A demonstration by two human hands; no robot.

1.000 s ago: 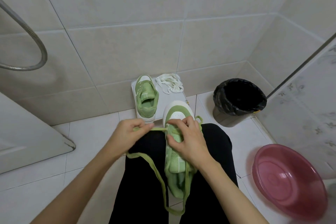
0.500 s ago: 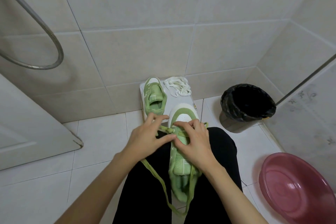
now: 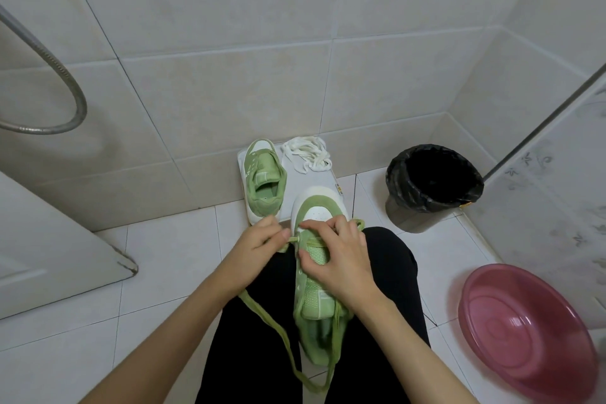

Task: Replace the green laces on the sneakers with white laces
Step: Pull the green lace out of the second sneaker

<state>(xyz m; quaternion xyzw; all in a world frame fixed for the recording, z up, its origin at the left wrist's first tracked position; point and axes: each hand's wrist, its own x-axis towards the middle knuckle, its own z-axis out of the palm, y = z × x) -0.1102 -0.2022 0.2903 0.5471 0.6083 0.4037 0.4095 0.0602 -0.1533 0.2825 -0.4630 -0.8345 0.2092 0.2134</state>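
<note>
- The sneaker (image 3: pixel 314 302) lies on your lap across black trousers (image 3: pixel 387 272), with its toe pointing away from you and its heel towards you.
- Your left hand (image 3: pixel 259 248) is just left of the sneaker's toe end. Its grip is narrow, with thumb and fingertips pinching the green lace (image 3: pixel 278 331) where it leaves the sneaker.
- Your right hand (image 3: pixel 337 256) lies on top of the sneaker, fingers curled over the front of the lacing and thumb against the mesh tongue. Its grip holds the sneaker.
- The green lace crosses the sneaker only near the toe; the eyelets further back along its left edge are bare.
- From your left hand the lace trails down over your thigh, loops below the sneaker's heel and rises along the sneaker's right side.
- The second sneaker (image 3: pixel 264 182) stands beyond and left of the sneaker's toe, on a white pad (image 3: pixel 314 179) on the floor (image 3: pixel 170 256); I cannot tell whether it is laced.
- The white laces (image 3: pixel 306 154) lie in a loose heap on the pad, beyond the sneaker's toe.
- A bin (image 3: pixel 410 207) with a black liner stands right of the sneaker's toe.
- A pink basin (image 3: pixel 492 321) sits on the floor, well right of the sneaker's heel.
- A metal hose (image 3: pixel 49 130) hangs on the wall far to the sneaker's left.
</note>
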